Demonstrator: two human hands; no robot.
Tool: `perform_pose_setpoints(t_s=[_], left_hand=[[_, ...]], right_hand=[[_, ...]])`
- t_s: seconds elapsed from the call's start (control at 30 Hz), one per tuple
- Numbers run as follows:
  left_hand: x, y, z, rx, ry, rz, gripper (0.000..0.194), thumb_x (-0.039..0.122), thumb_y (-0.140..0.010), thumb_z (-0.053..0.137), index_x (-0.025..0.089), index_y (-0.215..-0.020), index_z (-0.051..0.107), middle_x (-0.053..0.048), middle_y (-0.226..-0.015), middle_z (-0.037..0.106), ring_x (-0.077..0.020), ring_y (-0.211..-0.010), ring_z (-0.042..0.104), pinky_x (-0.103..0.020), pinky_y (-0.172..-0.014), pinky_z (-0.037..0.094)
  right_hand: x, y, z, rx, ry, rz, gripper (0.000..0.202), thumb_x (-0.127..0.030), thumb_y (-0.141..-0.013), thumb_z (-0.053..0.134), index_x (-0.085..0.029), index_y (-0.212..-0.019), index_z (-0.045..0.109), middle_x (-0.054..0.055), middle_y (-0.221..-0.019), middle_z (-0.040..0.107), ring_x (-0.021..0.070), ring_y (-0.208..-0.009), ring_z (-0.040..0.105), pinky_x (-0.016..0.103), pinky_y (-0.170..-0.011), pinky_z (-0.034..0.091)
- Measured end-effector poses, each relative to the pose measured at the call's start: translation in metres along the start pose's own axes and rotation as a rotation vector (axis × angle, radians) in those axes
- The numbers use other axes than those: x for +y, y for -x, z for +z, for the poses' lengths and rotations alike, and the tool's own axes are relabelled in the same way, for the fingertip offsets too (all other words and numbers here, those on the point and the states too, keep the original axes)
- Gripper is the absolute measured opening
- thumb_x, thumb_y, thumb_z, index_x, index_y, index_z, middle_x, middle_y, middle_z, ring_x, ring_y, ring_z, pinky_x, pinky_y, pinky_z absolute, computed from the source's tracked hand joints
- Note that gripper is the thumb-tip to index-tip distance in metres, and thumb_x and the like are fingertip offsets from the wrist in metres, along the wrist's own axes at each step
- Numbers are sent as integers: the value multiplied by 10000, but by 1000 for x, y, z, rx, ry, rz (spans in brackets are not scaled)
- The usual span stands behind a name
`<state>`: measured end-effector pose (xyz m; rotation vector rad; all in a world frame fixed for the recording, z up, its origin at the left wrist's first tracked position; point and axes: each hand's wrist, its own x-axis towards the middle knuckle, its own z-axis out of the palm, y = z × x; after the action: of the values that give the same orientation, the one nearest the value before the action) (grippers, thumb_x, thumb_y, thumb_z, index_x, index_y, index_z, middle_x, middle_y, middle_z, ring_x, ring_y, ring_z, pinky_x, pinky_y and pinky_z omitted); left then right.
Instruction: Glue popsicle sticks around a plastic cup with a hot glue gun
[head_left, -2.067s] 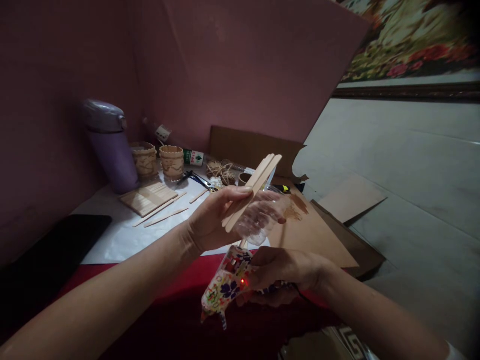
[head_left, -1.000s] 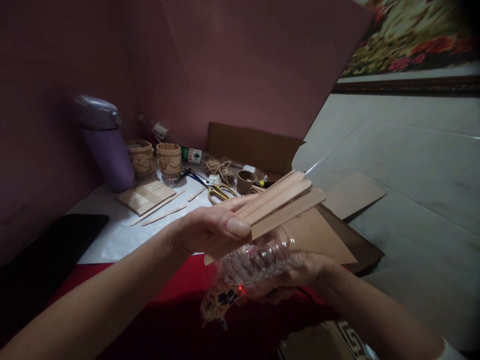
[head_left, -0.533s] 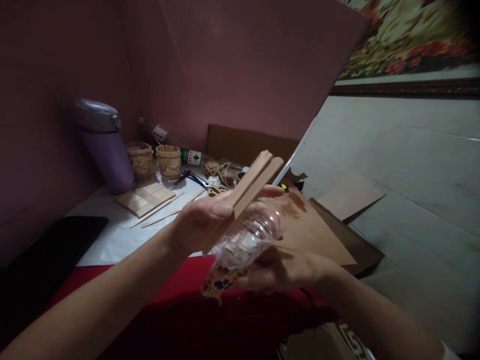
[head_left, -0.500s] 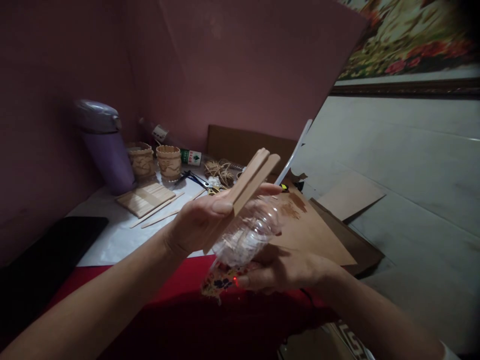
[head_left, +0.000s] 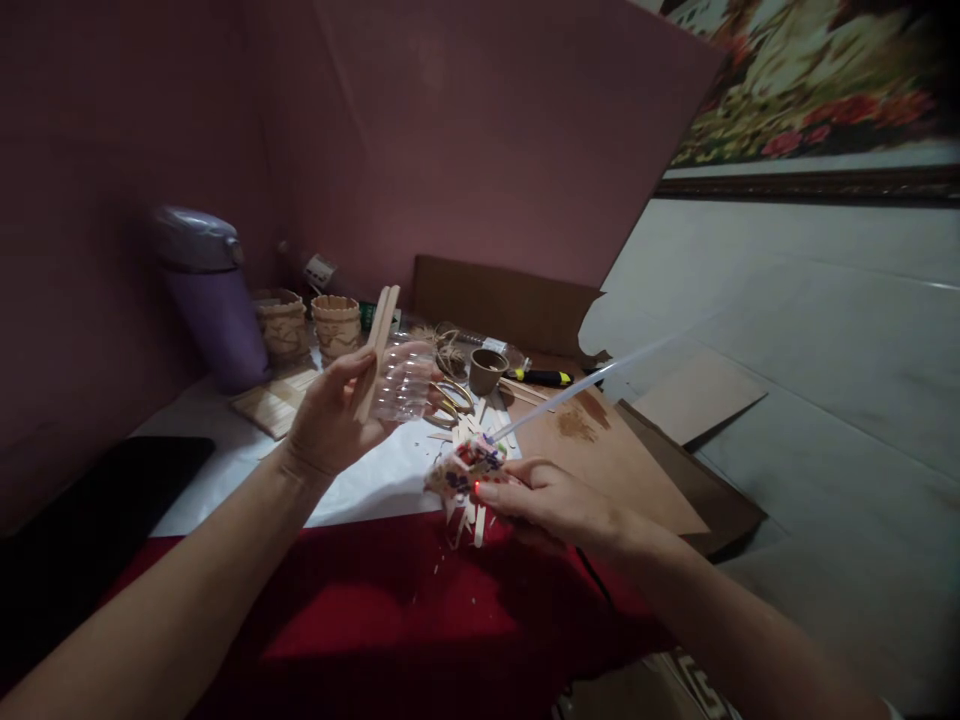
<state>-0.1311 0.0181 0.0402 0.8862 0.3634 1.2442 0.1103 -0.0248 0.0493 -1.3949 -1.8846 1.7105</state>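
Two hands clamped — left point(head_left: 326, 420) on sticks point(head_left: 377, 335) w/ bottle point(head_left: 405, 380), right point(head_left: 544, 500) on glue gun point(head_left: 465, 470), probably; red tabletop point(head_left: 390, 620), pink wall point(head_left: 465, 130).

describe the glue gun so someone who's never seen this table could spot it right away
Start at the red cloth along the table's near edge. Just above it the right hand grips the glue gun, floral-patterned with a small red light and a long clear stick slanting up right; nothing nearby is as colourful.

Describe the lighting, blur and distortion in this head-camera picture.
Head view: dim, reddish light; left hand with wooden sticks and clear bottle slightly soft; right hand with glue gun sharper, its red lamp glowing; wide-angle bending tilts the walls.
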Motion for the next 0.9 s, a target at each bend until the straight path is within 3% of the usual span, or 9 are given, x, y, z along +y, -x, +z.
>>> perform_pose_setpoints(t_s=[0.2,0.33,0.4,0.47,0.53,0.63,0.8,0.9], left_hand=[[-8,1,8,98,-22,-3,419,365,-763,600,97,-1081,648,-119,-907,718,-198,-765,673,-317,-721,563],[-15,-6,6,299,-179,10,334,355,-736,622,117,-966,666,-102,-880,705,-170,-736,647,-282,-685,544],[-18,-11,-2,412,-397,-10,368,386,-690,670,123,-948,661,-93,-879,698,-177,-717,636,-281,-625,521],[-20,-16,-12,500,-778,-58,496,491,-648,700,109,-962,655,-124,-895,700,-232,-747,649,-306,-592,495],[-21,-19,-19,615,-1212,-80,621,520,-644,696,101,-1096,628,-178,-1031,697,-315,-909,660,-361,-692,501],[-21,-18,-21,665,-1680,-151,702,552,-713,620,112,-1256,551,-222,-1172,658,-385,-1065,622,-424,-797,474],[-24,-14,-14,641,-1948,-257,596,524,-794,535,117,-1227,561,-214,-1105,673,-380,-991,632,-436,-758,467],[-27,-10,-11,643,-2115,-140,501,488,-814,537,103,-1125,617,-216,-1064,661,-385,-1023,587,-456,-808,446]], right_hand=[[6,-10,0,199,-168,-34,412,-581,-789,642,-193,-717,521,-64,-476,438,64,-377,331,208,-341,219],[11,-16,-1,287,-262,-63,401,-565,-791,642,-204,-704,492,-77,-452,400,56,-360,294,205,-336,192],[14,-20,-3,312,-306,-94,395,-553,-794,643,-202,-702,486,-80,-463,391,50,-363,280,200,-330,177],[18,-26,-4,334,-351,-128,384,-536,-794,651,-198,-719,486,-77,-492,406,46,-376,286,192,-324,176],[21,-31,-6,351,-379,-164,382,-525,-793,660,-196,-726,477,-75,-517,417,43,-389,296,185,-323,185],[25,-35,-6,352,-387,-204,401,-527,-805,653,-195,-700,454,-73,-532,415,36,-392,302,183,-326,199],[25,-38,-2,337,-435,-225,375,-504,-812,651,-190,-726,465,-61,-580,446,30,-403,308,182,-333,201],[23,-40,2,327,-458,-250,348,-451,-797,662,-201,-713,434,-76,-544,418,32,-398,298,184,-333,200]])
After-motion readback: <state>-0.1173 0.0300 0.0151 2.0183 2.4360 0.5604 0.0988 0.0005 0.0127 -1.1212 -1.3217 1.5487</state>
